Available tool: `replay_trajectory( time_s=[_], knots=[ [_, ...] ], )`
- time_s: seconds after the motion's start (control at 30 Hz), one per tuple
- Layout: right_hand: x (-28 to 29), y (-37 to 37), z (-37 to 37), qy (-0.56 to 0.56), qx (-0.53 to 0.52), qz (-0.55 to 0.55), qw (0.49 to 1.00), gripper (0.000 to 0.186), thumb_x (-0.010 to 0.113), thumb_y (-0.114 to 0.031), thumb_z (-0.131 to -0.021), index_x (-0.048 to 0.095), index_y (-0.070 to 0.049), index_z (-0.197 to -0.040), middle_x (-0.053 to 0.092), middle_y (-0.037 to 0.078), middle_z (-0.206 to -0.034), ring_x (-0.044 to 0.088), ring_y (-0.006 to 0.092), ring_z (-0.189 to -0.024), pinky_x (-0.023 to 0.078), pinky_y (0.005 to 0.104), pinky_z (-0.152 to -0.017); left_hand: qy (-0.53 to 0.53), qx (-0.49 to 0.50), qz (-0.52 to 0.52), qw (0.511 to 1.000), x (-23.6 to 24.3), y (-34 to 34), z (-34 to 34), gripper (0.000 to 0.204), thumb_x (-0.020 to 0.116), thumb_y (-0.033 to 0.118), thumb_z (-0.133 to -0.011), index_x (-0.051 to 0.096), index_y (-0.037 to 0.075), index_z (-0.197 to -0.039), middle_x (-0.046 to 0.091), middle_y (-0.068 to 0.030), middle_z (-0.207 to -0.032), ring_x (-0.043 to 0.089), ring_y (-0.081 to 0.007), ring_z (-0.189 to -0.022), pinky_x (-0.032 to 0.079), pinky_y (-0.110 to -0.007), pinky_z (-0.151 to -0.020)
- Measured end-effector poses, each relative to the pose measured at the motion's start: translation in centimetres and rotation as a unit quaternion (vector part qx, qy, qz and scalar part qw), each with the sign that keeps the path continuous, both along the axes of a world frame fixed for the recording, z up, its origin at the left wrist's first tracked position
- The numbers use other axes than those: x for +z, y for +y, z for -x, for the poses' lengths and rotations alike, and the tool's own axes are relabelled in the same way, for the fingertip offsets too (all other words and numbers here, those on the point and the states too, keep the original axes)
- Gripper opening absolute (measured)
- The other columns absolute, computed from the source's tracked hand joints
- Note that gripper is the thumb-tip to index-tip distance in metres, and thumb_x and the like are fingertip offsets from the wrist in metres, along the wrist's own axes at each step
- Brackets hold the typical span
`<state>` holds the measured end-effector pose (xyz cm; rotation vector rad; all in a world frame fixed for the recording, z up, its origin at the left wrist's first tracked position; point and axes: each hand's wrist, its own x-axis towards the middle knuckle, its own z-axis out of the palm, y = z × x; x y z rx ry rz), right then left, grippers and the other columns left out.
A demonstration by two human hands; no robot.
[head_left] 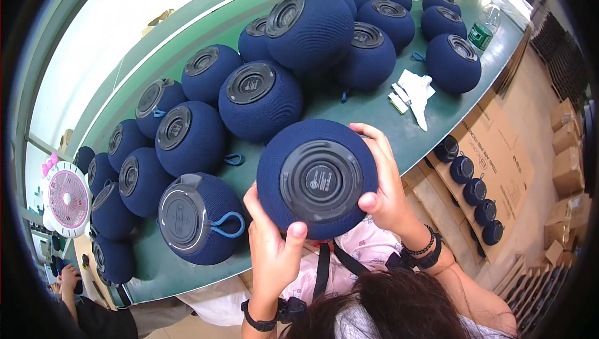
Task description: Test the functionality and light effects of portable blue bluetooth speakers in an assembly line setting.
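Between my two hands I hold up a round navy speaker [274, 183], its black ringed base with a round label facing up. My left hand [274, 251] grips its left and lower side, the thumb on the near edge. From the right, my right hand [390, 183] wraps round it with the thumb on the near right. Just left of my left hand another speaker [218, 214] rests on the green table [299, 130], showing its button panel and a blue cord loop [229, 225]. A larger-looking speaker [318, 33] stands beyond, base tilted up.
Several more navy speakers [262, 111] crowd the table's left and far side. At the right lie a crumpled white cloth [417, 92] and a clear bottle [483, 30]. A pink fan [67, 198] stands far left; cardboard [493, 152] with several speakers lies below the right edge.
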<state>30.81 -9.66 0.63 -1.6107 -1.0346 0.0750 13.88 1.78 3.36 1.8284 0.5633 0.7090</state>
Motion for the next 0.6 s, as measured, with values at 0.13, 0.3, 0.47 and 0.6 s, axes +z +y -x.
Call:
replay_trajectory(
  time_s=[0.13, 0.3, 0.47, 0.6],
  knots=[
    [-0.3, 0.2, -0.4, -0.053, -0.051, 0.104, 0.992, 0.094, 0.042, -0.079, -0.081, 0.055, 0.007, -0.118, 0.044, 0.025, -0.133, 0.042, 0.0398, -0.124, 0.03, 0.0474, -0.103, 0.132, -0.005, -0.028, 0.991, 0.3, 0.9, -0.4, 0.073, 0.049, 0.054, -0.095, 0.036, -0.01, -0.125, 0.065, -0.0234, -0.074, 0.066, -0.0428, -0.072, 0.051, -0.046, -0.064],
    [0.1, 0.4, -0.2, -0.062, -0.063, 0.066, 0.994, 0.089, 0.04, -0.075, -0.084, 0.052, 0.002, -0.128, 0.048, 0.024, -0.131, 0.045, 0.0385, -0.122, 0.032, 0.046, -0.103, 0.276, 0.03, -0.21, 0.937, 3.2, -0.6, 2.0, 0.059, 0.068, 0.043, -0.085, 0.053, -0.007, -0.112, 0.062, -0.0105, -0.066, 0.063, -0.025, -0.058, 0.049, -0.035, -0.055],
    [0.3, 0.3, -0.2, -0.04, -0.023, -0.034, 0.998, 0.081, 0.049, -0.065, -0.088, 0.05, 0.006, -0.128, 0.048, 0.024, -0.131, 0.046, 0.0364, -0.124, 0.032, 0.0441, -0.107, 0.099, 0.12, -0.543, 0.826, 6.4, 0.6, 7.1, 0.081, 0.086, 0.047, -0.062, 0.056, -0.001, -0.12, 0.059, -0.0197, -0.114, 0.057, -0.0419, -0.104, 0.047, -0.053, -0.087],
    [0.8, -0.5, -1.2, -0.1, -0.051, -0.062, 0.992, 0.076, 0.053, -0.06, -0.088, 0.051, 0.005, -0.127, 0.05, 0.023, -0.129, 0.049, 0.0357, -0.121, 0.036, 0.0438, -0.104, 0.311, 0.158, -0.483, 0.803, 5.6, 3.9, 7.8, 0.084, 0.087, 0.04, -0.055, 0.058, 0.017, -0.129, 0.037, -0.0274, -0.145, 0.032, -0.052, -0.132, 0.036, -0.059, -0.102]
  ],
)
